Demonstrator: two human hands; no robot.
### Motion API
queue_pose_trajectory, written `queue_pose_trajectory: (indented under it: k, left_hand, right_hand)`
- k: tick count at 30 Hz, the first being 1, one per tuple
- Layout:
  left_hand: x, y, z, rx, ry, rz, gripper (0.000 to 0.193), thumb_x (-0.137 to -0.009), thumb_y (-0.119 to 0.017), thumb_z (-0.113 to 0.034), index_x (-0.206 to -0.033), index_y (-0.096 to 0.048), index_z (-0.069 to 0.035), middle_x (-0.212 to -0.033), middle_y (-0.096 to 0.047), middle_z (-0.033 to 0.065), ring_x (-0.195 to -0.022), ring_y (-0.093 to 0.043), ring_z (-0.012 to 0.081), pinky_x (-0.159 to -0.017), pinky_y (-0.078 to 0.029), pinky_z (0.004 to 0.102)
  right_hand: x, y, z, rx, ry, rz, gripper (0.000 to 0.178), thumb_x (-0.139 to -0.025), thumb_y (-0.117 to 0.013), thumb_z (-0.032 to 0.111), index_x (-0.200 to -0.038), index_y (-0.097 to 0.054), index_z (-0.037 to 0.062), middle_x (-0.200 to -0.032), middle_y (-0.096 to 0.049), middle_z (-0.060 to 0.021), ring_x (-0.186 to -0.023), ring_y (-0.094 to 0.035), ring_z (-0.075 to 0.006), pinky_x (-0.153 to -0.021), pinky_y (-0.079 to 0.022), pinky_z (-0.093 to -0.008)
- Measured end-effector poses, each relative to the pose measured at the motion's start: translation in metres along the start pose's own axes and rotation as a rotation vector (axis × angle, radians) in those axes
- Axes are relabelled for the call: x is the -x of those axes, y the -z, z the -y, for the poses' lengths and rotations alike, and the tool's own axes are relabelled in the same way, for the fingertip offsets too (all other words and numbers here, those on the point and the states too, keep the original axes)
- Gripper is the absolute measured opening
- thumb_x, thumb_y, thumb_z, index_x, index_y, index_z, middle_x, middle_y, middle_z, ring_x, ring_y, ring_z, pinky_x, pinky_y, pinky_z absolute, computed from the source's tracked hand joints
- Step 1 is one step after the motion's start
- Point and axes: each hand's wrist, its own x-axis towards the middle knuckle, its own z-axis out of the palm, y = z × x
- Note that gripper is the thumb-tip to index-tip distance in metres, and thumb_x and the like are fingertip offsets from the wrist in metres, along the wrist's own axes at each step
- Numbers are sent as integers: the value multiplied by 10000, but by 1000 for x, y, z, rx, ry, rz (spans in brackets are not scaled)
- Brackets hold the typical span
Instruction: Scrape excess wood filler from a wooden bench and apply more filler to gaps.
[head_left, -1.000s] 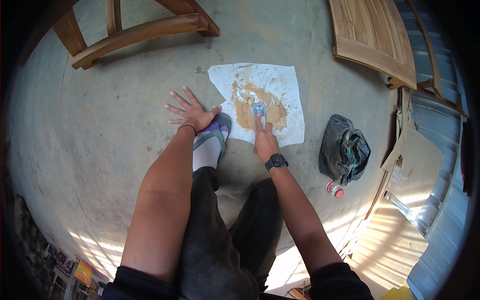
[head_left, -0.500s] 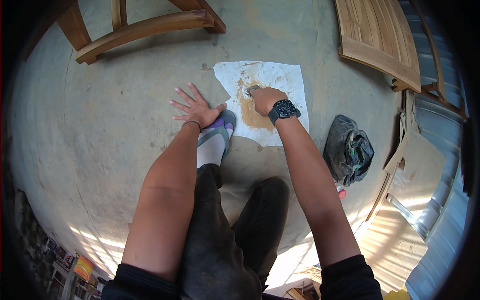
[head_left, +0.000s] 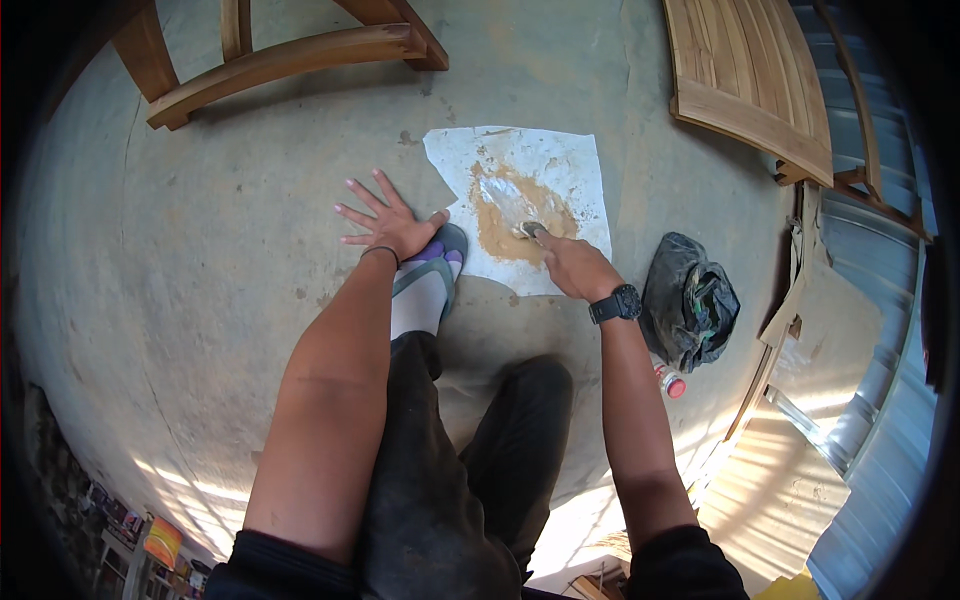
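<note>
On the concrete floor lies a torn-edged white sheet with a tan, sawdust-like material spread on it. A glossy white patch shows in the middle of the tan stuff. My right hand, with a black watch at its wrist, is closed around a small dark tool. The tool's tip touches the tan material near the white patch; its exact kind is hard to make out. Fingers spread, my left hand rests flat on the floor beside my sandalled foot, left of the sheet.
Right of the sheet sit a crumpled black plastic bag and a red-capped bottle partly behind my forearm. A wooden furniture frame stands at the far left, a slatted wooden panel at the far right. Cardboard leans along the right side.
My right hand has drawn the tool nearer to me and slightly rightward across the sheet. More of the white patch now shows. My left hand stays flat on the floor.
</note>
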Motion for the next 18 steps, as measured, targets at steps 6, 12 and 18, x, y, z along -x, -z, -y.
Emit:
queue_pose_trajectory:
  k: [6, 12, 18]
  left_hand:
    - [-1, -1, 0, 4, -3, 11, 1406, -692, -679, -801, -1571, 237, -199, -1577, 347, 259, -1396, 280, 619, -1010, -52, 861]
    - [-1, -2, -2, 10, 1, 1, 1410, -688, -687, -797, -1572, 235, -202, -1578, 348, 254, -1398, 288, 610, -1013, -49, 859]
    - [-1, 0, 1, 37, -4, -26, 1391, -694, -720, -740, -1588, 197, -198, -1572, 361, 254, -1389, 302, 613, -1011, -52, 861]
  right_hand:
    - [-30, -2, 12, 15, -40, -106, 409, -949, -508, 175, -1345, -579, 98, -1027, -702, -229, -988, -663, -417, -855, -534, -511]
    - [-13, -34, 24, 15, -208, -146, 436, -929, -528, 144, -1362, -576, 138, -1011, -688, -225, -937, -677, -394, -849, -537, -508]
    - [2, 0, 44, 122, -15, -133, 403, -935, -518, 119, -1325, -612, 153, -981, -672, -185, -896, -679, -378, -788, -536, -474]
